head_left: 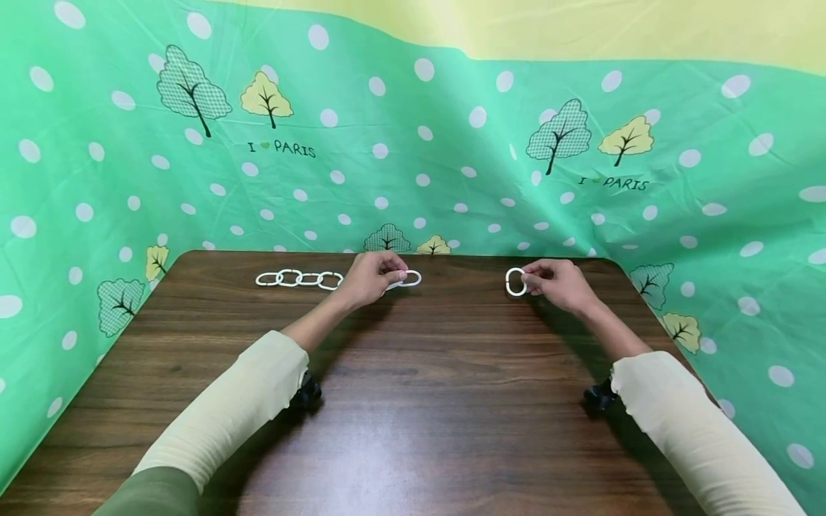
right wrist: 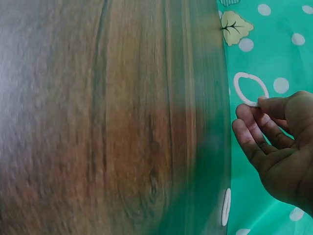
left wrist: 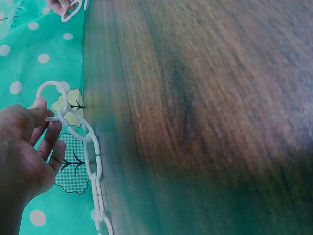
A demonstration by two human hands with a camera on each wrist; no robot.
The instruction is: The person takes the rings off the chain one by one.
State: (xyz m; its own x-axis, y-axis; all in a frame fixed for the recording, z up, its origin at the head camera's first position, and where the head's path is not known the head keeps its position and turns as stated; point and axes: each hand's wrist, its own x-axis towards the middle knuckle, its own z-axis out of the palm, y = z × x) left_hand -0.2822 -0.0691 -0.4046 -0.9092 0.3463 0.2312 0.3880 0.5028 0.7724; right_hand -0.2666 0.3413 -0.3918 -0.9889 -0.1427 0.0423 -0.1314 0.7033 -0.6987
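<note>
A white plastic chain [head_left: 310, 279] of several oval links lies along the far part of the table, to the left. My left hand [head_left: 373, 278] pinches the link at its right end between thumb and fingers; the lifted end link [left wrist: 51, 83] shows in the left wrist view. Farther right, my right hand [head_left: 560, 284] holds a single loose white link [head_left: 515, 282] between thumb and fingertips. That link [right wrist: 251, 76] stands raised from the fingertips in the right wrist view. A wide gap separates the two hands.
One more white link [right wrist: 226, 206] lies near the table edge in the right wrist view. The dark wood-grain table [head_left: 413, 401] ends just beyond the hands, where a green dotted cloth [head_left: 413, 165] hangs. Black wrist mounts [head_left: 600, 396] sit under the cream sleeves.
</note>
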